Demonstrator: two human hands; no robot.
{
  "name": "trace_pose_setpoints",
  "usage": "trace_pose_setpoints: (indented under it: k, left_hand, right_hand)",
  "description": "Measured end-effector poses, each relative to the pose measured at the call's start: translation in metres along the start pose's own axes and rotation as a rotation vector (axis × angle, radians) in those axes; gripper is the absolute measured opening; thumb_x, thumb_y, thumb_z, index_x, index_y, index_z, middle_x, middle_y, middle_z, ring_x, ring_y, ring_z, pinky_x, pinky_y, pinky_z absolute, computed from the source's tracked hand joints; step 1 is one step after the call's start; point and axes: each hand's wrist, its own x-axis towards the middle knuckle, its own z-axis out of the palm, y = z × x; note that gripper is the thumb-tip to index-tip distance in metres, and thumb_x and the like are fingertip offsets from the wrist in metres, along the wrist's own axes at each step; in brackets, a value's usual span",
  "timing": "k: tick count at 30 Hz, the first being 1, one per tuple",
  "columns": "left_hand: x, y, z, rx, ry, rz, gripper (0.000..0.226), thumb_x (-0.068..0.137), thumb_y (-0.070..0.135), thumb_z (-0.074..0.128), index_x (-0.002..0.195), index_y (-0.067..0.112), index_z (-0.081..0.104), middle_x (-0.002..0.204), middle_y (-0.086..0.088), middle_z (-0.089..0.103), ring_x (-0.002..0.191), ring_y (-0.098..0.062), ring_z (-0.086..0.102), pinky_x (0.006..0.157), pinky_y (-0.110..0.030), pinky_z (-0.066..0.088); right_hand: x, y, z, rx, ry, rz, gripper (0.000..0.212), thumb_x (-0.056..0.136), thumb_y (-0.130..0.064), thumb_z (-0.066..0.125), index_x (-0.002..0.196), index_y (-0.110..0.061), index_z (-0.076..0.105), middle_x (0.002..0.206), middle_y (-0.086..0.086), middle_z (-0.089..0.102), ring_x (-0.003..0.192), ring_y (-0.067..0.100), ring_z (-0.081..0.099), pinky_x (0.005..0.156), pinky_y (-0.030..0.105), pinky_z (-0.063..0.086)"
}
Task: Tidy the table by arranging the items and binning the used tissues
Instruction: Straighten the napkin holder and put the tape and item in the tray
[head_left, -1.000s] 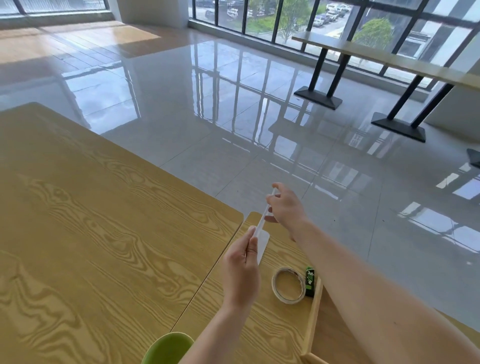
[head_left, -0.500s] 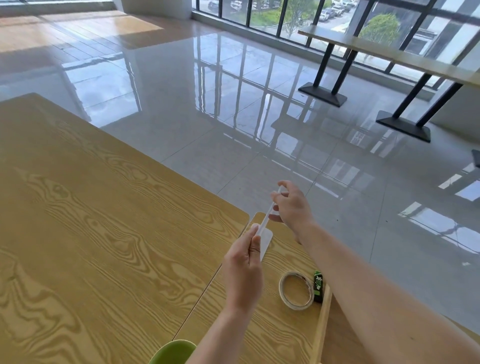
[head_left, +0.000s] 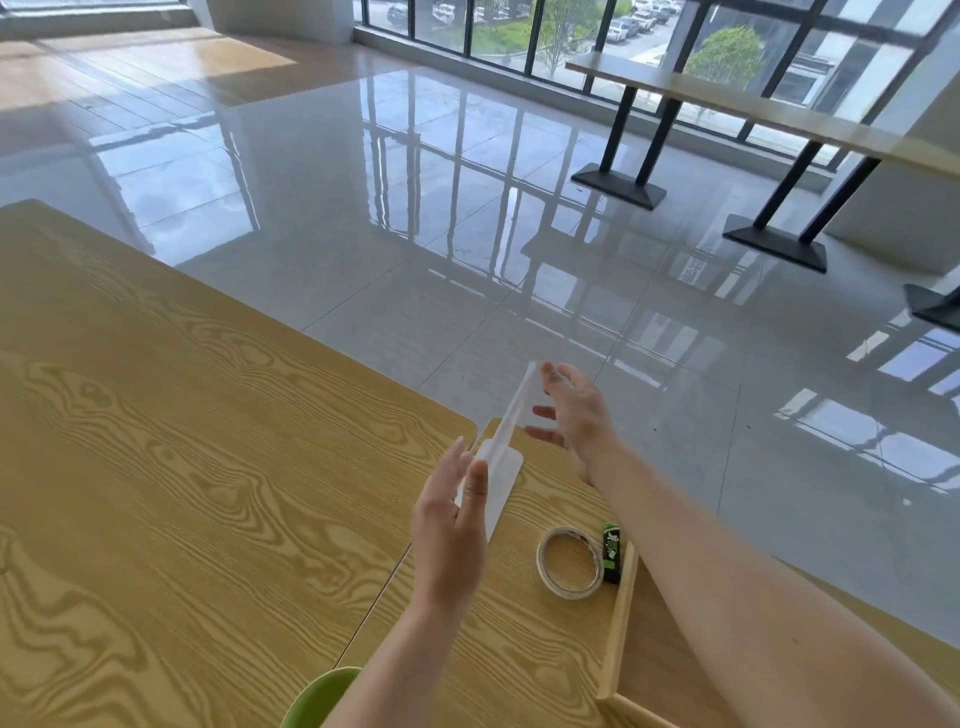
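Holding the sheet: the left hand (head_left: 449, 525), low in the centre of the frame, has its fingers nearly straight. Its grip seems to pinch the near end of the white sheet (head_left: 500, 486) between thumb and fingertips, though blur makes this hard to confirm.
Right hand (head_left: 574, 415): just right of centre, with the grip slack and the fingers spread apart. The fingertips are at the far end of the sheet, but I cannot tell whether they touch it.
White sheet: thin and flat, partly seen edge-on. It slants from the left hand up toward the right hand, raised above the far corner of the counter (head_left: 156, 467).
Counter: pale wood with bold grain, filling the left and lower part of the frame. A seam between two panels runs under the left forearm.
Tape roll (head_left: 569, 564): lying flat on the counter, lower right of centre and below the sheet.
Green-and-black pack (head_left: 612, 553): just beside the tape roll, between it and the tray rim.
Wooden tray (head_left: 623, 618): its pale rim is at the lower right, beside the right forearm.
Green rounded object (head_left: 319, 699): at the bottom edge, partly hidden by the left forearm.
Floor (head_left: 363, 208): glossy grey tiles across the upper half, reflecting window frames.
Long table (head_left: 727, 96): at the upper right on black legs, beside the windows.
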Motion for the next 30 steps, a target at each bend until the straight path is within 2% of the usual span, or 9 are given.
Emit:
trace_pose_setpoints:
  k: [2, 5, 7, 9, 13, 16, 20, 24, 30]
  left_hand:
    - [-0.006, -0.001, -0.005, 0.038, 0.074, 0.040, 0.043, 0.095, 0.041, 0.055, 0.135, 0.027, 0.053, 0.121, 0.013, 0.062, 0.113, -0.001, 0.057, 0.091, -0.023, 0.045]
    - [-0.026, -0.008, -0.011, 0.133, 0.217, 0.199, 0.027, 0.088, 0.012, 0.062, 0.114, 0.022, 0.063, 0.100, 0.008, 0.063, 0.094, -0.011, 0.062, 0.080, -0.025, 0.052]
    - [-0.045, -0.019, -0.008, 0.217, 0.161, 0.268, 0.025, 0.084, 0.005, 0.065, 0.100, 0.025, 0.065, 0.093, 0.011, 0.061, 0.086, -0.011, 0.062, 0.074, -0.021, 0.051]
    - [-0.061, -0.035, 0.002, 0.343, -0.005, 0.291, 0.028, 0.080, 0.001, 0.070, 0.096, 0.024, 0.066, 0.091, 0.016, 0.059, 0.083, -0.008, 0.061, 0.072, -0.019, 0.050]
    - [-0.067, -0.062, 0.041, 0.645, -0.395, 0.304, 0.045, 0.082, 0.015, 0.069, 0.125, 0.023, 0.059, 0.116, 0.012, 0.055, 0.109, -0.008, 0.055, 0.089, -0.023, 0.048]
    - [-0.055, -0.076, 0.069, 0.805, -0.516, 0.319, 0.065, 0.084, 0.025, 0.069, 0.143, 0.021, 0.041, 0.137, 0.003, 0.046, 0.130, -0.016, 0.042, 0.104, -0.024, 0.038]
    - [-0.031, -0.090, 0.096, 1.009, -0.644, 0.268, 0.091, 0.082, 0.037, 0.073, 0.152, 0.016, 0.018, 0.157, -0.010, 0.024, 0.147, -0.026, 0.015, 0.121, -0.035, 0.018]
    - [-0.013, -0.102, 0.109, 1.132, -0.719, 0.183, 0.105, 0.078, 0.045, 0.074, 0.154, 0.017, 0.008, 0.162, -0.012, 0.011, 0.150, -0.028, 0.005, 0.122, -0.038, 0.013]
    - [-0.007, -0.112, 0.116, 1.201, -0.693, 0.278, 0.100, 0.077, 0.046, 0.072, 0.152, 0.014, 0.014, 0.158, -0.009, 0.026, 0.143, -0.027, 0.023, 0.114, -0.039, 0.031]
  right_hand:
    - [-0.005, 0.012, -0.019, -0.036, 0.048, -0.018, 0.048, 0.098, -0.040, 0.055, 0.136, -0.013, 0.049, 0.124, 0.006, 0.056, 0.103, 0.024, 0.060, 0.075, 0.042, 0.062]
    - [-0.022, 0.045, -0.054, -0.169, 0.111, -0.054, 0.038, 0.096, -0.027, 0.061, 0.129, -0.009, 0.056, 0.110, 0.006, 0.063, 0.096, 0.019, 0.065, 0.074, 0.039, 0.062]
    - [-0.039, 0.072, -0.076, -0.299, 0.116, -0.048, 0.032, 0.094, -0.020, 0.064, 0.123, -0.008, 0.061, 0.102, 0.004, 0.066, 0.092, 0.018, 0.067, 0.077, 0.040, 0.062]
    - [-0.053, 0.099, -0.095, -0.480, 0.125, -0.041, 0.027, 0.091, -0.018, 0.066, 0.118, -0.010, 0.065, 0.095, -0.002, 0.068, 0.089, 0.015, 0.067, 0.081, 0.038, 0.059]
    - [-0.068, 0.132, -0.116, -0.746, 0.069, -0.056, 0.026, 0.086, -0.017, 0.068, 0.113, -0.019, 0.068, 0.095, -0.005, 0.069, 0.091, 0.013, 0.064, 0.081, 0.029, 0.052]
    - [-0.066, 0.142, -0.120, -0.921, 0.004, -0.165, 0.023, 0.082, -0.017, 0.071, 0.105, -0.016, 0.068, 0.095, -0.001, 0.066, 0.097, 0.020, 0.062, 0.079, 0.029, 0.049]
    - [-0.051, 0.146, -0.120, -1.191, -0.142, -0.244, 0.038, 0.080, -0.026, 0.072, 0.114, -0.014, 0.061, 0.115, 0.004, 0.059, 0.115, 0.025, 0.047, 0.100, 0.036, 0.043]
    - [-0.033, 0.142, -0.115, -1.444, -0.260, -0.272, 0.035, 0.083, -0.023, 0.066, 0.114, -0.012, 0.055, 0.122, 0.009, 0.057, 0.114, 0.028, 0.044, 0.100, 0.037, 0.042]
    - [-0.020, 0.144, -0.112, -1.622, -0.319, -0.275, 0.048, 0.080, -0.024, 0.074, 0.120, -0.009, 0.054, 0.120, 0.011, 0.055, 0.113, 0.029, 0.047, 0.101, 0.037, 0.039]
